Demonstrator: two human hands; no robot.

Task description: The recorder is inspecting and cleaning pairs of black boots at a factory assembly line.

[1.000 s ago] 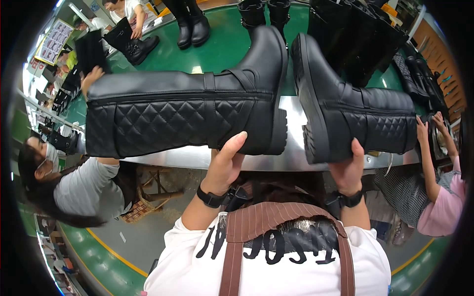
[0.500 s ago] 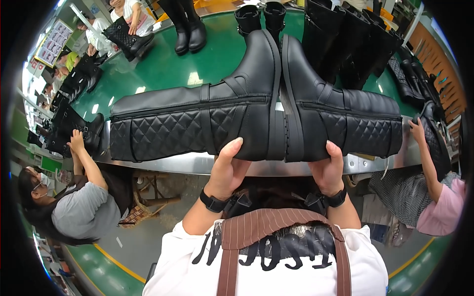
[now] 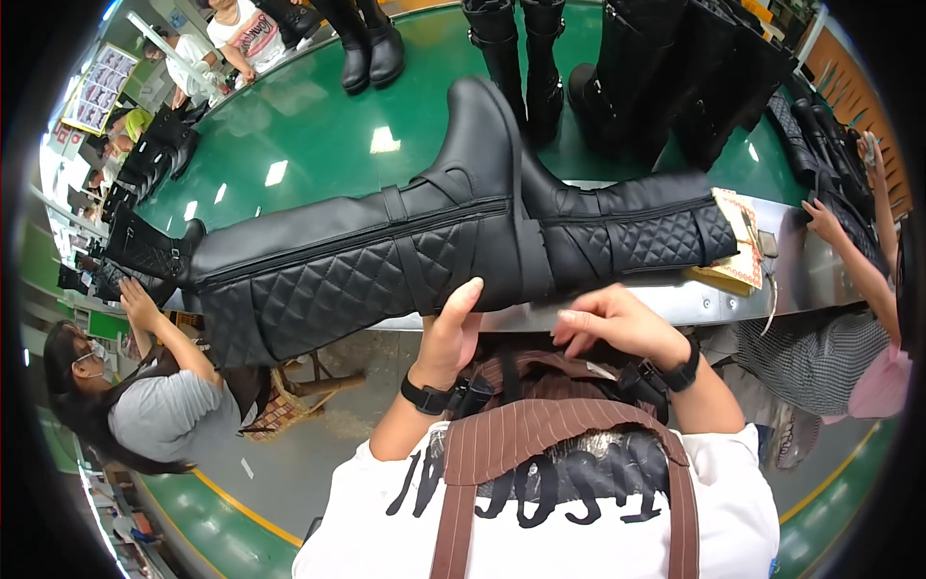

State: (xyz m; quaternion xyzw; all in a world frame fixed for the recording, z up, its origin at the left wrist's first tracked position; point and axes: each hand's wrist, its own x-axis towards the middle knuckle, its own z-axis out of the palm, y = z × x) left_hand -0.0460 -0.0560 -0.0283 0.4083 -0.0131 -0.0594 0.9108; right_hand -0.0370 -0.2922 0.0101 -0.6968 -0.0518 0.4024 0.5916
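My left hand (image 3: pixel 446 340) grips a tall black boot (image 3: pixel 347 256) near its heel, thumb on the outside. The boot lies sideways in the air, shaft toward the left, with a quilted panel, straps and a long zip; its sole faces right. Beyond that sole, a matching black boot (image 3: pixel 641 227) lies on its side along the metal table edge (image 3: pixel 675 307), its shaft toward the right and part of its foot hidden. Just below this second boot is my right hand (image 3: pixel 627 326), open and holding nothing, fingers loosely bent and apart.
Several tall black boots (image 3: pixel 646 82) stand on the green table (image 3: pixel 318 145) at the back. Patterned paper (image 3: pixel 741 236) and a white cord (image 3: pixel 772 299) are by the right boot's shaft. Co-workers sit at left (image 3: pixel 164 415) and right (image 3: pixel 810 347), handling boots.
My right hand has let go of the right boot, which now lies farther back on the table edge. The left boot has tilted, its shaft end lower. Boots at the back show more.
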